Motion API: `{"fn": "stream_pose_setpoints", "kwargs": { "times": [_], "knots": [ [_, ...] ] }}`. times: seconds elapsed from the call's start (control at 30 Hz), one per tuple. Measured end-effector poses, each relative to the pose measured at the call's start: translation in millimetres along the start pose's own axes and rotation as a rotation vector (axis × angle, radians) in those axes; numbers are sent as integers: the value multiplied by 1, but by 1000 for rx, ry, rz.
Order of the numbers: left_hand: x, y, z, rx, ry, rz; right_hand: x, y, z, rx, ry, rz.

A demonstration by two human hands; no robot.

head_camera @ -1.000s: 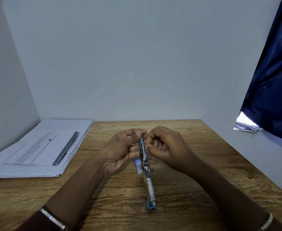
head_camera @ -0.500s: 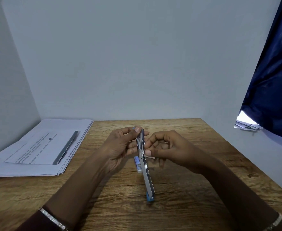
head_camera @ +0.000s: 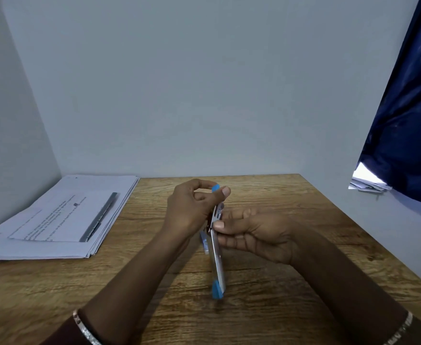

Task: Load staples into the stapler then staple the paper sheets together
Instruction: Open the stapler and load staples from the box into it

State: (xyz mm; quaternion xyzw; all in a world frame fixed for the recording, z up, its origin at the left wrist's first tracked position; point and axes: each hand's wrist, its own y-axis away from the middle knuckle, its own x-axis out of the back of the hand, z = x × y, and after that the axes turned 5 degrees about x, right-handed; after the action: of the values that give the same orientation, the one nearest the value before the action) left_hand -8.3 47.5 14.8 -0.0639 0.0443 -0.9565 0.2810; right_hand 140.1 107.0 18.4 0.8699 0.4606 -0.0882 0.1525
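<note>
A silver stapler [head_camera: 217, 260] with blue ends is held open lengthwise above the middle of the wooden table [head_camera: 266, 307]. My left hand [head_camera: 192, 210] pinches its far blue end between thumb and fingers. My right hand [head_camera: 251, 235] grips the metal body at its middle, thumb on top. A small pale blue thing [head_camera: 204, 241], perhaps the staple box, shows just behind the stapler, mostly hidden. The paper sheets [head_camera: 62, 217] lie in a stack at the table's far left.
A dark pen [head_camera: 100, 216] lies on top of the paper stack. A dark blue curtain [head_camera: 408, 120] hangs at the right, with more papers [head_camera: 369, 183] on a ledge under it. White walls close the left side and the back.
My left hand has shifted to the far blue end of the stapler, which now shows. My right hand has dropped lower along the metal body. The stapler's near end has swung slightly.
</note>
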Motion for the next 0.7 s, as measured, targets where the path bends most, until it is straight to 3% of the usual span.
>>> {"fn": "stream_pose_setpoints", "kwargs": {
  "times": [0.23, 0.47, 0.7],
  "knots": [
    [4, -5, 0, 37, -130, -67, -9, -5, 8, -44, -298, -20],
    [7, -7, 0, -13, 120, -73, -20, -2, 7, 38, -419, 30],
    [16, -4, -2, 64, 527, -160, -35, 1, 9, 148, -372, 140]
  ]
}}
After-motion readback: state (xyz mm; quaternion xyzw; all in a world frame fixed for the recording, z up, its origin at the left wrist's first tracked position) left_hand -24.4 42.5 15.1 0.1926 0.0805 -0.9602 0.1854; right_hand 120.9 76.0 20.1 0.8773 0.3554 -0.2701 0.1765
